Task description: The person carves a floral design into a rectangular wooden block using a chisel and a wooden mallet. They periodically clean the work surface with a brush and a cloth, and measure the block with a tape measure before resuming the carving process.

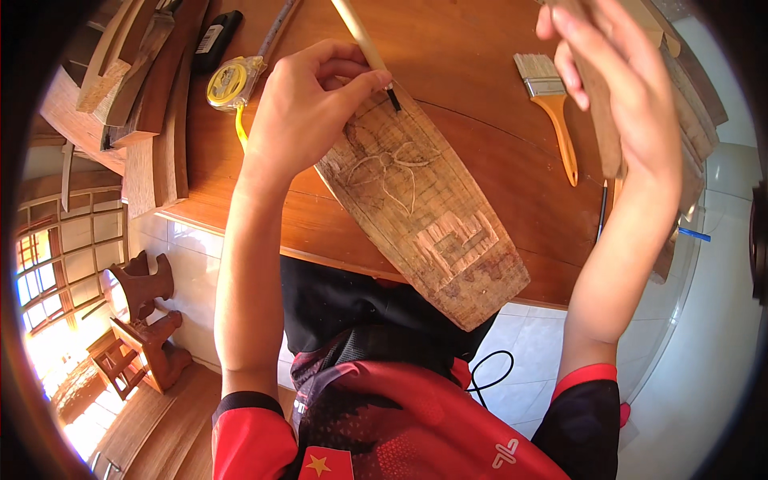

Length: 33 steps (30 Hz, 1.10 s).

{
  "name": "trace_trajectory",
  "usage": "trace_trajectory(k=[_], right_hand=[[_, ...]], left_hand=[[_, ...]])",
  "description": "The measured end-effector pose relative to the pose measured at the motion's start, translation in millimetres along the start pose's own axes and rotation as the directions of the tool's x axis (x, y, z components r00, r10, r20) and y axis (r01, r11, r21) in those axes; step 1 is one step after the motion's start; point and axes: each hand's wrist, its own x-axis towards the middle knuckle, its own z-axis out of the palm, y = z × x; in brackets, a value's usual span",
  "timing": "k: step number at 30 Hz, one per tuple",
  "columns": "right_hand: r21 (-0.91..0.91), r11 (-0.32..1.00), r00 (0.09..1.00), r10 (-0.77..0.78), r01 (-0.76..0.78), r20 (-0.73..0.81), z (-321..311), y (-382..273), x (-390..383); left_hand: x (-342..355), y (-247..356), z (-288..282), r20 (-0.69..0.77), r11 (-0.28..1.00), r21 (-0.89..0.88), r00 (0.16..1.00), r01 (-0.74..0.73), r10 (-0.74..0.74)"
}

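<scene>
My left hand [320, 100] is closed around a chisel [362, 34] with a pale wooden handle. Its dark metal tip meets the far part of a carved wooden board [448, 188], and the hand rests on that board too. A flower outline is cut into the board's middle, and a lighter, freshly carved angular pattern shows near its close end. Raised at the upper right, my right hand [624, 88] grips a brown wooden bar [602, 104], whose far end leaves the picture. The bar is apart from the chisel.
The board lies on a brown wooden table [472, 56], its near end overhanging the edge. A paintbrush [552, 112] and a thin dark pencil-like rod [602, 210] lie at right. A tape measure [232, 82], a black case [218, 42] and stacked wood pieces [172, 104] are at left.
</scene>
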Motion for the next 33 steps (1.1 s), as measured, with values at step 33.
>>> trace_trajectory(k=[33], right_hand=[[-0.413,0.911,0.975,0.094,-0.003,0.201,-7.8,29.4,51.8]], left_hand=[[2.8,-7.7,0.3,-0.007,0.999,0.001,0.999,-0.032,0.032]])
